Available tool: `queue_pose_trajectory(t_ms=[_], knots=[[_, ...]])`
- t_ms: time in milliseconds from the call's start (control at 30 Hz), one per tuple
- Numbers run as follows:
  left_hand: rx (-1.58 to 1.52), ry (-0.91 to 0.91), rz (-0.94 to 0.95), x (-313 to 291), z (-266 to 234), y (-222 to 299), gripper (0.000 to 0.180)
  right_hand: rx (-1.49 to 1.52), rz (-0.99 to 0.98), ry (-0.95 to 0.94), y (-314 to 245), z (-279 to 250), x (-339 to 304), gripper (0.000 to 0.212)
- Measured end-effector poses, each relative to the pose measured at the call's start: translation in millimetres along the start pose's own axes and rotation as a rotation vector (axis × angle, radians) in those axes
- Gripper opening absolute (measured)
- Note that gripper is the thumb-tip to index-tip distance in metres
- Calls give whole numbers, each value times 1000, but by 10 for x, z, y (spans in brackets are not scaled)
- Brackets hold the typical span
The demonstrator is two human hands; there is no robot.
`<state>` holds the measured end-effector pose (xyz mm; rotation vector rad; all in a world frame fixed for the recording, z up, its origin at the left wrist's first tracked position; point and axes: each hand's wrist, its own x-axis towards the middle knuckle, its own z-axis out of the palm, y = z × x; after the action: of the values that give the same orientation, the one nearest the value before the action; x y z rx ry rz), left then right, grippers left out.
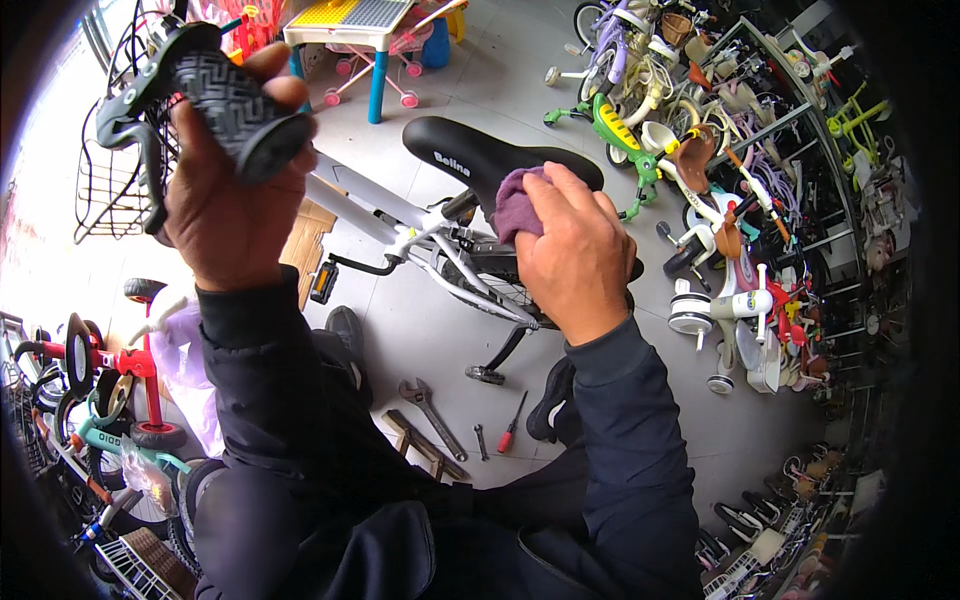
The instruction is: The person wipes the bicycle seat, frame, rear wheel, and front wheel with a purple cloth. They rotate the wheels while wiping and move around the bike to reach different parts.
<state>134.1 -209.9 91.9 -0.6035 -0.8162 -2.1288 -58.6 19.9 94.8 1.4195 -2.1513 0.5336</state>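
A white bicycle (360, 205) with a black saddle (465, 150) stands before me on its kickstand (495, 358). My left hand (235, 210) is wrapped round the black rubber handlebar grip (235, 105) at the upper left, with the brake lever (150, 165) beside it. In my right hand (578, 245) is a bunched purple cloth (520, 205), pressed against the side of the saddle near its rear. A pedal (323, 282) on its crank shows below the frame. The right palm and part of the rear wheel are hidden.
On the grey floor lie an adjustable wrench (432, 418), a small spanner (481, 442) and a red-handled screwdriver (512, 425). Children's bikes and ride-ons crowd both sides, including a green one (615, 130) and a red one (140, 365). A play table (345, 40) stands ahead.
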Motion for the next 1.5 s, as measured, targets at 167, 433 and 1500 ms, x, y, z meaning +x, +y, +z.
queue_pose_trajectory(t_ms=[167,433,1500], knots=[[-160,-144,-33,-24,121,489,80,-37,43,7,131,1,-50,31],[-211,0,-78,-43,436,299,76,-111,187,-13,851,-310,-379,33],[1755,-149,-921,-393,-1087,-1677,84,633,982,54,1380,674,-1920,44]])
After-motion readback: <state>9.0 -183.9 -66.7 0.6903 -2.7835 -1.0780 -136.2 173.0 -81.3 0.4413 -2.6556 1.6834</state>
